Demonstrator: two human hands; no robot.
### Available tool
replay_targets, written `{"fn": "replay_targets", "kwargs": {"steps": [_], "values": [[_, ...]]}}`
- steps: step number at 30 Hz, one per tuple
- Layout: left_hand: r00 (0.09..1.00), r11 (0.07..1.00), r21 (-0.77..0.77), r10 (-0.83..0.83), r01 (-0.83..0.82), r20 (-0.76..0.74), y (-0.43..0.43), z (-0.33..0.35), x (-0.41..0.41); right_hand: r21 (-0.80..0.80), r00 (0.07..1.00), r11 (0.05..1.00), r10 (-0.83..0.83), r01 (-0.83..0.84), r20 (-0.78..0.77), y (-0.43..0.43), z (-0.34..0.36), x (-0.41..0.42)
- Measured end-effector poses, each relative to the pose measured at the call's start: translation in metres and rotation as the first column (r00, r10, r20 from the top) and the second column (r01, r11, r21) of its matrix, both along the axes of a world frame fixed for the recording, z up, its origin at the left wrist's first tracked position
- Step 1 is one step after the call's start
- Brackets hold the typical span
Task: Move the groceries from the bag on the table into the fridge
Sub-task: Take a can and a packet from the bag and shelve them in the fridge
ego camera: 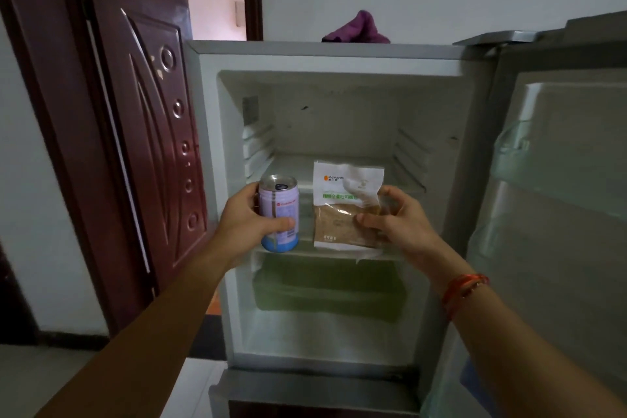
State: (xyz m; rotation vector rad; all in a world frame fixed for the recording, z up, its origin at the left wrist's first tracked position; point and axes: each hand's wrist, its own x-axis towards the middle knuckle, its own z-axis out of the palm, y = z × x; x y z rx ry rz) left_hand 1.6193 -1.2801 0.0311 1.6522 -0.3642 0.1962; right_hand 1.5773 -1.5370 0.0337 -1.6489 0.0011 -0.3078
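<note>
1. While both hands are raised before the open fridge (pixel 325 56), the step in hand reads as placing two groceries on its shelf (pixel 307 252).
2. Left hand (pixel 249 219): fingers and thumb curled round a can (pixel 279 205), held upright. The can's base is level with the shelf's front edge, just below the hand; whether it touches cannot be told.
3. Right hand (pixel 402 226): pinches a packet (pixel 344 195) by its near side, thumb on the front and fingers behind. The packet stands upright to that hand's left, just beside the can but apart from it, its lower edge at the shelf front.
4. Beyond both hands: bare shelf surface and the cavity's back wall.
5. Below both hands: a green drawer (pixel 325 285).
6. Right of the right hand: fridge door (pixel 559 180), swung open.
7. Bag and worktop: not in view, so remaining groceries cannot be judged.
8. Next move, as a judgement: both items need pushing further in, the can set flat on its base, the limp packet laid down or leaned, then each hand loosened.
</note>
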Motion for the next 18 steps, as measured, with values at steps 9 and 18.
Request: {"fn": "replay_targets", "kwargs": {"steps": [9,18], "values": [[0.993,0.993,-0.021,-0.117,0.118,0.033,-0.013,0.027,0.11,-0.007,0.98,0.982,-0.187,0.188,0.074,-0.005,0.036,0.066],[0.986,0.987,-0.003,-0.163,0.163,0.046,-0.035,0.047,0.164,-0.039,0.96,0.963,-0.263,0.267,0.095,-0.022,0.05,0.118]]}}
